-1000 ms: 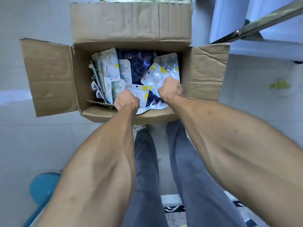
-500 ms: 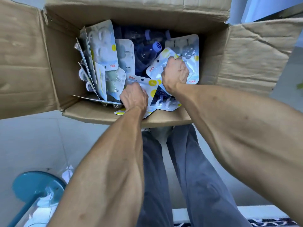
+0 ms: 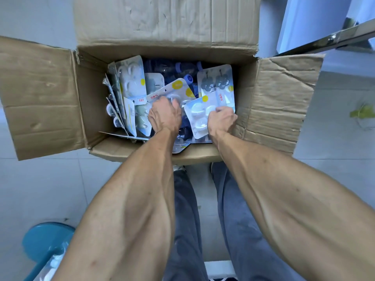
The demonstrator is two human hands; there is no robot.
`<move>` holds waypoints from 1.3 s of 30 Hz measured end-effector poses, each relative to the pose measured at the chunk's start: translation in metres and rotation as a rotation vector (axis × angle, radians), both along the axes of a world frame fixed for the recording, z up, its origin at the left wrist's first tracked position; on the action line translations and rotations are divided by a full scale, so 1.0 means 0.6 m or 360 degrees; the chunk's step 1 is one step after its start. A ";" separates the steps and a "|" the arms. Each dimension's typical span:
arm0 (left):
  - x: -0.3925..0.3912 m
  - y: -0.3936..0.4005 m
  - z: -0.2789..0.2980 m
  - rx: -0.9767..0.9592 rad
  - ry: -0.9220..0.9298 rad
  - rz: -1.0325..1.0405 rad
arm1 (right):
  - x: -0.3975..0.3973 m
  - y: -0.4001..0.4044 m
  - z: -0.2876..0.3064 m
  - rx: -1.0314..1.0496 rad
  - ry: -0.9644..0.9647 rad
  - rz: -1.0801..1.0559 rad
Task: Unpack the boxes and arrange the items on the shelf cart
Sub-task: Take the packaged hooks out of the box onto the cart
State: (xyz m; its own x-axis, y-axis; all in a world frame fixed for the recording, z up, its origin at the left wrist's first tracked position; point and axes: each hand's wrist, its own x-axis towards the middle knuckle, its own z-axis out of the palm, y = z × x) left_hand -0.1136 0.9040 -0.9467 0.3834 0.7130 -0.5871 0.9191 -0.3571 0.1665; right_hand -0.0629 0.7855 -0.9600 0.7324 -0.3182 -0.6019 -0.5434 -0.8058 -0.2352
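An open cardboard box (image 3: 60,94) stands on the floor, its flaps spread wide. Inside lie several blister packs of hooks and some dark blue bottles (image 3: 182,71). My left hand (image 3: 164,116) grips a clear pack with yellow dots (image 3: 174,90) near the box's middle. My right hand (image 3: 222,120) pinches the edge of a pack of white round hooks (image 3: 197,116) on the right side. A pack of grey hooks (image 3: 215,82) lies behind it. More packs (image 3: 129,84) lean upright against the left wall.
A metal bar of the shelf cart (image 3: 328,40) crosses the upper right corner. A teal stool (image 3: 42,240) stands at the lower left. A green scrap (image 3: 361,113) lies on the tiled floor at the right. My legs in grey trousers stand just before the box.
My left hand has moved deeper into the box onto the yellow-dotted pack. My right hand has shifted right and now holds the white round hook pack. The camera has pulled back.
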 end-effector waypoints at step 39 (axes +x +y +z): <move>0.457 -0.339 0.962 0.0059 -0.0884 -0.0778 | 0.406 -0.341 0.986 -0.0113 -0.0626 -0.0332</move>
State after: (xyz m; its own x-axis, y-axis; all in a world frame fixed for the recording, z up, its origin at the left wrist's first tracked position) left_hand 0.1604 0.7007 -0.3695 0.8959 0.4001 -0.1928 0.4373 -0.7186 0.5407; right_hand 0.1804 0.5810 -0.3682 0.8168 -0.5140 -0.2619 -0.5765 -0.7101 -0.4043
